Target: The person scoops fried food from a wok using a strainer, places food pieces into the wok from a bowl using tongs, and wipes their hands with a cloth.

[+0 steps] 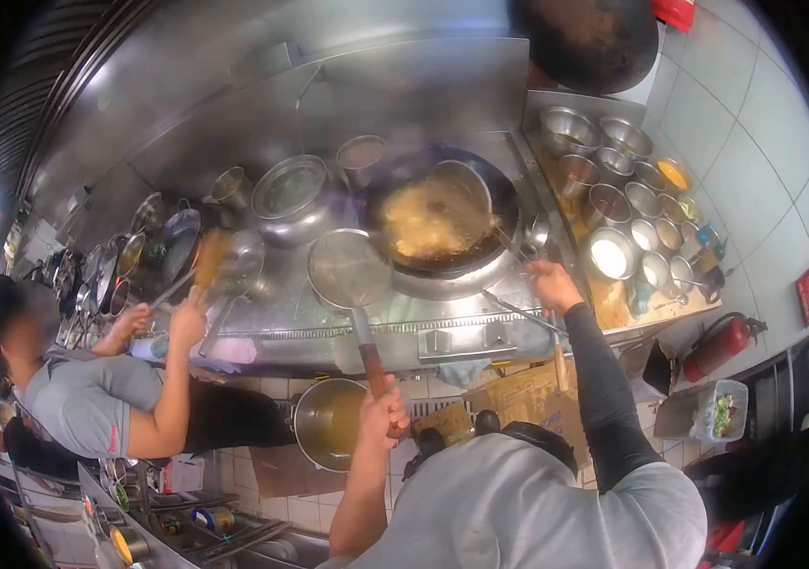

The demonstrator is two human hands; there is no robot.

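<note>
My left hand [384, 414] is closed round the wooden handle of a round mesh strainer [349, 270], its bowl above the steel stove top beside the wok. At the wok's right side, my right hand [553, 284] grips the thin handle of a second round strainer [463, 197]. That strainer's bowl is tilted inside the dark wok [507, 194]. Pale golden food [412, 226] lies in bubbling oil to the left of the bowl. A ladle [539, 230] rests just right of the wok, near my right hand.
Metal bowls of ingredients [613, 254] crowd the right-hand counter. A lidded pot [289, 190] stands left of the wok. On the floor is a large pot of yellowish liquid [330, 425]. A co-worker [91, 398] handles utensils at the left. A fire extinguisher [717, 346] stands right.
</note>
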